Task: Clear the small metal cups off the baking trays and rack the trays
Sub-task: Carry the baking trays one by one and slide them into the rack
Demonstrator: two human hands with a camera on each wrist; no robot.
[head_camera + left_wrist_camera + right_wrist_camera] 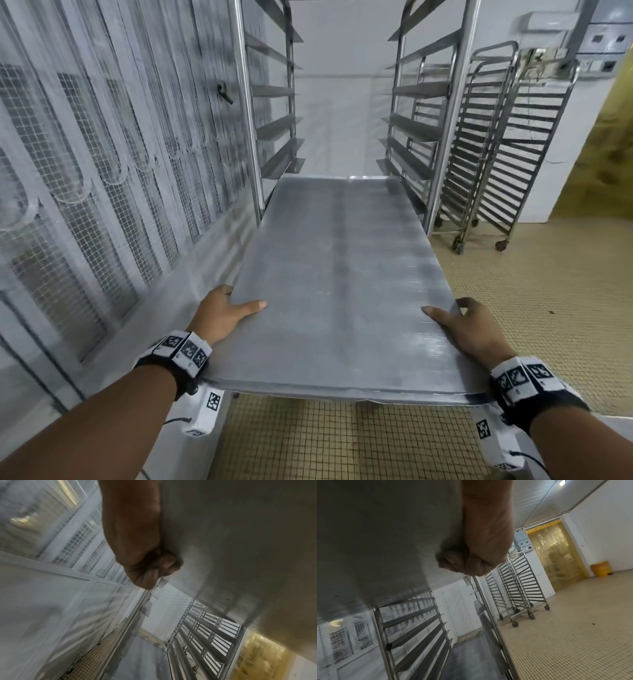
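A bare grey baking tray [342,281] is held level in front of me, its far end between the uprights of a steel tray rack [246,102]. No metal cups show on it. My left hand [222,313] grips the tray's left edge, thumb on top and fingers curled under the tray's underside [231,534], as the left wrist view shows at the left hand [145,563]. My right hand [469,325] grips the right edge the same way; in the right wrist view the right hand [474,561] curls under the tray's underside [385,534].
The rack's angled runners [411,123] line both sides above the tray. A mesh-panelled wall [102,171] runs close on the left. Two more empty wheeled racks [496,154] stand at the right. Tiled floor [531,291] spreads right towards a yellow strip curtain [554,555] and yellow bin [600,568].
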